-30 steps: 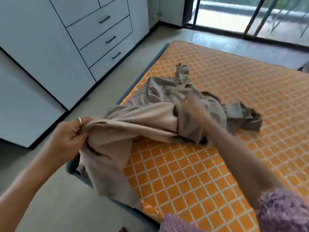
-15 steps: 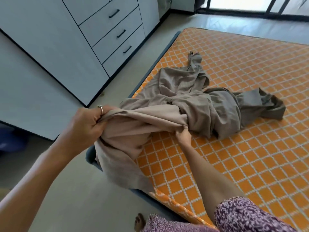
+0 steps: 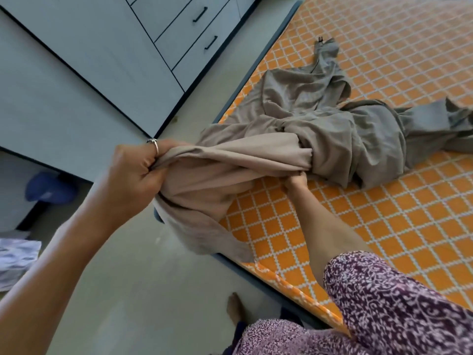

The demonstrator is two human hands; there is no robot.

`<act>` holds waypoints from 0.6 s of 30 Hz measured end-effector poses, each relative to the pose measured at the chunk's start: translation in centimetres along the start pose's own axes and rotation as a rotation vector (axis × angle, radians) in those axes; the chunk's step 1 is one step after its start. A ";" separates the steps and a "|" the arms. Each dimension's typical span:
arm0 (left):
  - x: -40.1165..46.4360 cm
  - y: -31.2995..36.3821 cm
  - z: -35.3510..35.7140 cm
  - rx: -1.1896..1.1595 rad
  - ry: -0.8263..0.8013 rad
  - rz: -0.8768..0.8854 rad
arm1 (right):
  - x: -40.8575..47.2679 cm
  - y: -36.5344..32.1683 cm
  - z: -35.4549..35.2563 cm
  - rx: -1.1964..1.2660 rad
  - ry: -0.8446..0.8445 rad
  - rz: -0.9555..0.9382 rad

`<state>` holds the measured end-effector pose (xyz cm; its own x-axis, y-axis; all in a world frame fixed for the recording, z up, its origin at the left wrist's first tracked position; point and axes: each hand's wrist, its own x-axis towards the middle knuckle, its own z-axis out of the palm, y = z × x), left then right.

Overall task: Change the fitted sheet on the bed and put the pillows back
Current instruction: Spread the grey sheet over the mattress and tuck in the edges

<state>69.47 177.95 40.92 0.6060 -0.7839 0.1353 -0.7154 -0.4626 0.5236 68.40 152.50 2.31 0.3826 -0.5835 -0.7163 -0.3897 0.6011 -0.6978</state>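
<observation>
Nearest, a purple patterned sleeve covers the right upper arm, and a bare foot stands on the floor beside the bed's corner. At the left edge a crumpled patterned cloth lies on the floor, with a blue object further back under the cabinet edge; what it is cannot be told.

The left hand, wearing a ring, has its fingers curled tight round a bunched edge of the beige sheet, holding it raised out past the side of the mattress. A flap of the sheet hangs from this hand down over the mattress corner. The right hand is closed on the same sheet further along, low over the mattress, so a band of fabric stretches between the two hands.

Beyond the right hand the rest of the sheet lies in a crumpled heap on the orange lattice-patterned mattress, one tail reaching toward the right edge and another narrow strip pointing away.

Farthest left stands a white cabinet with drawers; their fronts are closed, so the contents are hidden.
</observation>
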 end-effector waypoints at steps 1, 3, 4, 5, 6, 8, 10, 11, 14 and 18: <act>0.0 0.0 0.1 -0.007 -0.002 -0.012 | -0.4 -0.5 -0.1 -0.004 0.030 0.009; 0.0 0.1 0.2 -0.023 0.008 -0.018 | 0.7 -0.4 -0.7 -0.081 0.144 0.022; 0.0 0.1 0.3 -0.029 0.014 -0.016 | 1.3 -0.2 -1.1 -0.089 0.180 0.005; -0.1 0.0 0.3 -0.028 0.015 -0.006 | -0.5 -0.9 -1.8 -0.118 0.216 -0.034; -0.1 -0.1 0.3 -0.022 0.018 0.003 | -1.0 -1.3 -2.8 -0.101 0.252 -0.048; -0.1 -0.7 0.4 -0.009 0.034 0.006 | -2.1 -3.5 -5.8 -0.085 0.332 -0.076; 0.2 -1.8 0.6 0.012 0.053 -0.013 | -2.6 -8.1 -9.8 -0.181 0.433 -0.150; 0.5 -2.4 0.6 0.039 0.056 -0.027 | -3.1 -11.6 -12.1 -0.249 0.468 -0.211; 2.6 -3.2 0.3 0.146 0.042 -0.073 | -7.9 -25.3 -18.3 -0.431 0.621 -0.537; 7.2 -0.2 -1.3 0.191 0.205 -0.028 | -20.3 -41.8 -22.8 -0.467 0.883 -0.959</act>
<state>74.43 172.89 42.93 0.6702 -0.6787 0.3005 -0.7383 -0.5679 0.3638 57.81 126.76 45.93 0.0744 -0.9145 0.3976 -0.5872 -0.3625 -0.7237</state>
